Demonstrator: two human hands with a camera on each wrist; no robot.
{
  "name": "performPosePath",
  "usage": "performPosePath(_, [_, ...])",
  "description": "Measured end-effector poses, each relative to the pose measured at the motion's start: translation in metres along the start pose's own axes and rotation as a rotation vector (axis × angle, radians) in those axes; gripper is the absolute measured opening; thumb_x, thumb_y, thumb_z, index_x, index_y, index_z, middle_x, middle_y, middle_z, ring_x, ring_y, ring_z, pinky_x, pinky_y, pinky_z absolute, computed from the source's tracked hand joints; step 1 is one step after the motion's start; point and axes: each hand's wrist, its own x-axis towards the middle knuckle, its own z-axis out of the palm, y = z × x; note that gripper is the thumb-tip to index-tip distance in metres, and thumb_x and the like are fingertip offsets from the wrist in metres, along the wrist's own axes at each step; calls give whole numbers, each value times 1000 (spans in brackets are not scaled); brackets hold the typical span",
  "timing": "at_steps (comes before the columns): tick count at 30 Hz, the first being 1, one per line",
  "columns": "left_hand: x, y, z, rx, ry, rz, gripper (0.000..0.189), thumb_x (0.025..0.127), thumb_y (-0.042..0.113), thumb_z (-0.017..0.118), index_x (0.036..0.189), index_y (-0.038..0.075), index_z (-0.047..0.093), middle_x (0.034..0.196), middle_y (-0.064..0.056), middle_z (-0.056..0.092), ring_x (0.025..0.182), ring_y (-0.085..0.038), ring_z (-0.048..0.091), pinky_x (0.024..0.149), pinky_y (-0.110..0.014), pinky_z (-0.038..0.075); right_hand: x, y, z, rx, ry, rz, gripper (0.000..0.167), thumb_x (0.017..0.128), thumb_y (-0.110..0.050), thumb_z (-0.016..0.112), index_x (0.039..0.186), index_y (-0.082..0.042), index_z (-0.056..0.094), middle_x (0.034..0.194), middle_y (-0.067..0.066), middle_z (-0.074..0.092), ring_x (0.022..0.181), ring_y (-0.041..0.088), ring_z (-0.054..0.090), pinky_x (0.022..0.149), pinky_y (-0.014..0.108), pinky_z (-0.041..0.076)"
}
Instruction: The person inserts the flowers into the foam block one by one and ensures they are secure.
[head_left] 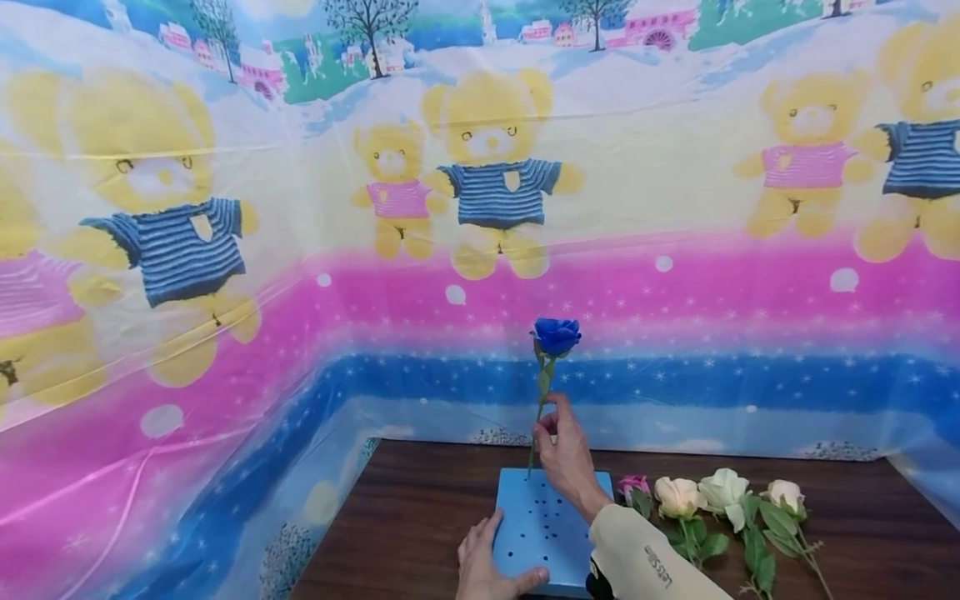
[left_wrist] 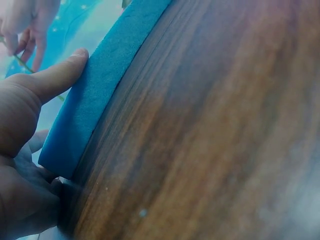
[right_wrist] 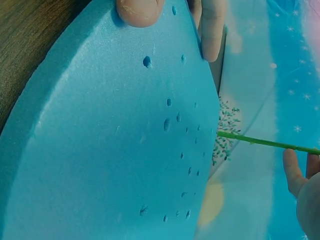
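Note:
My right hand (head_left: 567, 454) pinches the green stem of a blue artificial rose (head_left: 557, 336), which stands nearly upright, bloom on top. The stem's (right_wrist: 255, 141) lower end meets the far part of a light blue foam block (head_left: 536, 521); whether it sits in a hole I cannot tell. Several small dark holes dot the block's top. At the block's near left corner, my left hand (head_left: 489, 560) grips it, thumb (right_wrist: 140, 11) on the top near the front edge and fingers along the left side. The left wrist view shows the block's front side (left_wrist: 95, 95) and the left thumb.
Right of the block lie a pink rose (head_left: 633, 483), a peach rose (head_left: 678, 497), a white rose (head_left: 723, 493) and a pale rose (head_left: 785, 497) with leafy stems. All rest on a dark wooden table (head_left: 405, 500). A bear-printed cloth (head_left: 637, 183) hangs behind and at the left.

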Motion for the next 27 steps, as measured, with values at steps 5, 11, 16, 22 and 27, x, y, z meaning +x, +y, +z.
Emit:
performPosePath(5, [0, 0, 2, -7, 0, 1, 122, 69, 63, 104, 165, 7, 54, 163, -36, 46, 152, -68, 30, 112, -86, 36, -1, 2, 1, 9, -7, -11, 43, 116, -9, 60, 156, -17, 46, 105, 5, 68, 84, 18, 71, 74, 33, 60])
performPosePath(11, [-1, 0, 1, -6, 0, -1, 122, 68, 63, 104, 164, 7, 54, 162, -37, 47, 150, -69, 31, 111, -87, 37, -3, 3, 4, 9, -15, -28, 41, 116, -7, 60, 154, -17, 47, 103, 3, 67, 82, 18, 70, 73, 32, 60])
performPosePath(16, [-2, 2, -2, 2, -2, -3, 120, 71, 60, 104, 165, 5, 53, 162, -38, 46, 150, -71, 30, 112, -87, 35, -1, 4, 6, 4, -29, -47, 41, 116, -6, 60, 153, -16, 47, 100, 1, 67, 82, 16, 68, 73, 32, 59])
performPosePath(22, [-4, 3, -2, 18, -9, 1, 115, 75, 57, 103, 165, 4, 53, 161, -40, 46, 150, -72, 29, 112, -87, 35, 1, 4, 7, -7, -40, -52, 43, 115, -6, 61, 154, -17, 48, 99, 2, 69, 82, 16, 68, 71, 31, 58])
performPosePath(27, [-1, 3, -1, 14, -6, -8, 118, 73, 59, 103, 164, 3, 53, 161, -41, 45, 150, -72, 30, 111, -87, 36, 3, 5, 9, -34, -49, -76, 38, 114, -3, 62, 147, -18, 50, 98, 4, 70, 82, 13, 67, 70, 32, 58])
